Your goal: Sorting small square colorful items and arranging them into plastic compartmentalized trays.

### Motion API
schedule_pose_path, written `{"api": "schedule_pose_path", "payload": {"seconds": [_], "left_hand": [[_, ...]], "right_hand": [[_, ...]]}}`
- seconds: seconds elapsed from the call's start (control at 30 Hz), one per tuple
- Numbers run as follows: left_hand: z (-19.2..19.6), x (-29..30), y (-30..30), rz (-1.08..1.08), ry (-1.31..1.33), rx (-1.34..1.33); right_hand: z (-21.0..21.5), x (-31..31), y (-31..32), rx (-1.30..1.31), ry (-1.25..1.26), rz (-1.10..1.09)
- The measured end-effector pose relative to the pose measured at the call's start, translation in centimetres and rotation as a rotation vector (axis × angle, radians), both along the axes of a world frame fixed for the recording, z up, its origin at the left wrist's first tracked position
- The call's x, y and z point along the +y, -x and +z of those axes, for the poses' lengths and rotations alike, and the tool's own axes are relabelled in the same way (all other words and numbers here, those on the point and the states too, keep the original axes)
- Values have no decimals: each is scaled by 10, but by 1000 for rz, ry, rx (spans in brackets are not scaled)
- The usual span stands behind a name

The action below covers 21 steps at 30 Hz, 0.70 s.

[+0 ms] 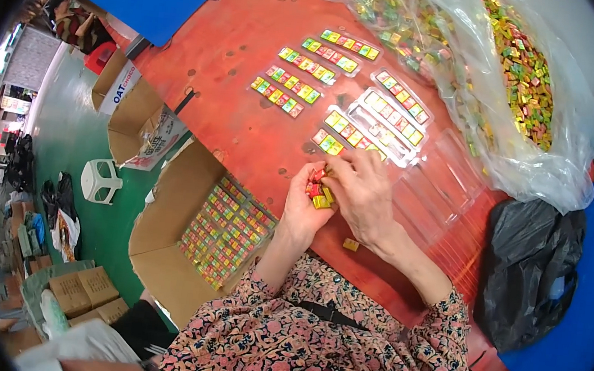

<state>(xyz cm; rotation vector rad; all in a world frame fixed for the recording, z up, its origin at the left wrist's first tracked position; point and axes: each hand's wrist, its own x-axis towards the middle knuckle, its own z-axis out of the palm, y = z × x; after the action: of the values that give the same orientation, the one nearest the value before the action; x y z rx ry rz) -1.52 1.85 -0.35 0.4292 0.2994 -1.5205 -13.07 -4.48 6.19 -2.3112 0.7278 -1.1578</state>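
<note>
My left hand is cupped around several small wrapped sweets in red and yellow wrappers. Bent over it is my right hand, fingers closed together beside the sweets; what its fingertips grip is hidden. Just beyond both hands lies a clear plastic tray with long slots, some holding rows of red, yellow and green sweets. A second filled tray rests farther left on the red table. One loose yellow sweet sits near the table's front edge, below my right wrist.
A large clear bag of loose sweets stands at the far right. Empty clear trays lie right of my hands. A black plastic bag hangs by the right edge. An open cardboard box with packed sweets stands at left, near a white stool.
</note>
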Motion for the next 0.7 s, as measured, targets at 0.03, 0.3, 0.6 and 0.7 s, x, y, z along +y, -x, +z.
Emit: {"api": "schedule_pose_path", "payload": {"seconds": [0.03,0.3,0.6,0.7], "left_hand": [[1,1,3,-18,5,8],[-5,6,2,-63,-93,57],[8,-8,6,-43,-93,-28],[10,-9,1,-67,-32,66]], "right_hand": [[-4,0,0,61,-23,36],[-19,6,2,71,-97,83],[-10,-2,6,-2,-206,53],[-8,-9,10,-93,-333,97]]}}
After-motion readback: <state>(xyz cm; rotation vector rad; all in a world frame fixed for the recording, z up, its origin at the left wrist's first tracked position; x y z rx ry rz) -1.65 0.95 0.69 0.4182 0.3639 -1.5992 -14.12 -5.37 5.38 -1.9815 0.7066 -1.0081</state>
